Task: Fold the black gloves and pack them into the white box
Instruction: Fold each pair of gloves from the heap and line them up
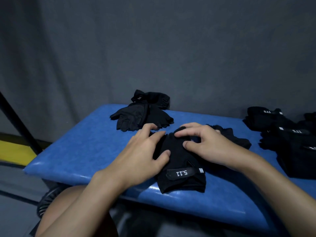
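Black glove (pixel 181 168) on blue bench (pixel 77 151).
Left hand (pixel 143 154) spread flat as anchor; right hand (pixel 210 144) pinching finger end, likely to fold.

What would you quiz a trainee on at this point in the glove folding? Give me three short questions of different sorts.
1. True or false: the left hand and right hand touch the same glove.
2. That glove's 5.11 strap lies toward: A the near edge of the bench; B the wall; C the left end.
3. Fill in: the stacked gloves sit at the bench's ___ end.
Key: 1 true; 2 A; 3 right.
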Available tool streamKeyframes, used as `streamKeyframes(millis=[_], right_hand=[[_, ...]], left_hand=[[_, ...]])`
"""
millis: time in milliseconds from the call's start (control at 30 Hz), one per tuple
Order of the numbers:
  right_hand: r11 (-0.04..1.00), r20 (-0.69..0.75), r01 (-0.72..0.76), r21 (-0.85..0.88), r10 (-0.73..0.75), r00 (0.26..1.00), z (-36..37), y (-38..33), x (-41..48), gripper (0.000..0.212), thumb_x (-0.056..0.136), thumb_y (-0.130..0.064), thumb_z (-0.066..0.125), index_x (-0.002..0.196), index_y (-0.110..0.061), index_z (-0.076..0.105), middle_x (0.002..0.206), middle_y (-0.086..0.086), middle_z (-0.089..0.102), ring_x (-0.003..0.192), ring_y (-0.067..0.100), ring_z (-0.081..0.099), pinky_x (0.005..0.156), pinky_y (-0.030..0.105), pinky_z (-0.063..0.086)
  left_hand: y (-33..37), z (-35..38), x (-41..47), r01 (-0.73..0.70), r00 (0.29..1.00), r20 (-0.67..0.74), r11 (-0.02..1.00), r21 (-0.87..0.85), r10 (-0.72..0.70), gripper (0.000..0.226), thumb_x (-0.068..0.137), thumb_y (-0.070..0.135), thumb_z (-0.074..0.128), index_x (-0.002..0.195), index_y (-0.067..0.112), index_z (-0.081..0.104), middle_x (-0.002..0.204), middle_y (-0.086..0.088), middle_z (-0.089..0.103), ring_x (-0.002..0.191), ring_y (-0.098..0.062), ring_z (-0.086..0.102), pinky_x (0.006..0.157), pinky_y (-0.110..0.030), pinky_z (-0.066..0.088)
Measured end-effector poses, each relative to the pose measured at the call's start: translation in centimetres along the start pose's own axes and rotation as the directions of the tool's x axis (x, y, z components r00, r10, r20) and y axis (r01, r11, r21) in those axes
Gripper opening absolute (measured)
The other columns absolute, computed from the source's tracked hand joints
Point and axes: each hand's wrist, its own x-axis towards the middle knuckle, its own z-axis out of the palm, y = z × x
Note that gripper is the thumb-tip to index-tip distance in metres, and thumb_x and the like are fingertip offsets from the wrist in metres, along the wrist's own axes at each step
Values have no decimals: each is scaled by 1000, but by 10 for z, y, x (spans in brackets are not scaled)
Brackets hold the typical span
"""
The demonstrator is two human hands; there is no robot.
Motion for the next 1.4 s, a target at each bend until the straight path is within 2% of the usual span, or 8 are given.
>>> streamKeyframes(millis=[167, 367, 533, 733, 933, 1167, 1333, 1400], right_hand=[[999, -112, -42, -15, 40, 993, -9, 5, -6, 41, 93, -38, 57, 131, -50, 47, 125, -25, 56, 119, -2, 50, 116, 38, 18], [995, -115, -86, -53, 79, 990, -29, 16, -21, 32, 87, -29, 67, 107, -50, 53, 96, -26, 67, 98, -4, 61, 114, 41, 25], [987, -11, -115, -112, 114, 993, -41, 20, -39, 23, 84, -38, 70, 104, -47, 63, 93, -39, 64, 99, -17, 54, 117, 40, 21], [982, -21, -140, -125, 139, 990, -36, 17, -47, 19, 82, -40, 73, 95, -51, 64, 91, -30, 65, 104, -1, 43, 102, 27, 23], [994, -83, -42, -105, 34, 996, -26, 19, -43, 11, 83, -30, 74, 82, -39, 69, 83, -29, 66, 90, -12, 55, 110, 38, 26], [990, -196, 42, -136, -69, 978, -25, 24, -40, 16, 87, -30, 70, 83, -46, 69, 87, -26, 69, 106, 6, 56, 107, 30, 22], [982, -165, 18, -189, -49, 985, -22, 24, -43, 15, 88, -29, 69, 90, -42, 64, 85, -28, 55, 99, -28, 30, 95, 21, 15], [985, -185, 31, -168, -62, 981, -23, 25, -42, 19, 86, -29, 71, 94, -44, 62, 89, -28, 62, 108, -19, 41, 97, 22, 16]], left_hand=[[4, -7, -5, -20, 994, -104, 999, -28, 17, 69, 86, 65, 38, 145, 29, 44, 149, 19, 32, 137, -5, 28, 116, -29, 24], [9, -4, -18, -131, 991, 45, 991, 38, 130, 71, 83, 73, 32, 140, 35, 51, 141, 25, 43, 133, 0, 35, 115, -23, 22], [14, -2, -22, -118, 987, 128, 979, 165, 97, 84, 78, 78, 18, 147, 36, 40, 155, 16, 31, 141, 4, 19, 119, -26, 10], [14, 0, -23, -83, 987, 154, 980, 181, 55, 88, 77, 79, 15, 150, 35, 37, 160, 14, 25, 148, 0, 13, 122, -36, 10], [12, 1, -19, -65, 980, 195, 980, 186, 28, 92, 74, 81, 14, 152, 36, 31, 163, 13, 20, 150, -1, 4, 123, -36, 6], [9, 4, -18, -61, 988, 147, 984, 168, 36, 89, 77, 79, 15, 151, 35, 33, 162, 12, 24, 151, -3, 7, 122, -37, 11], [9, 4, -18, -56, 980, 197, 980, 190, 18, 91, 75, 80, 12, 153, 36, 28, 164, 12, 18, 151, -2, 1, 123, -39, 9], [9, 3, -17, -53, 978, 208, 980, 194, 11, 92, 75, 81, 11, 154, 36, 26, 164, 12, 16, 151, -1, -1, 123, -40, 8]])
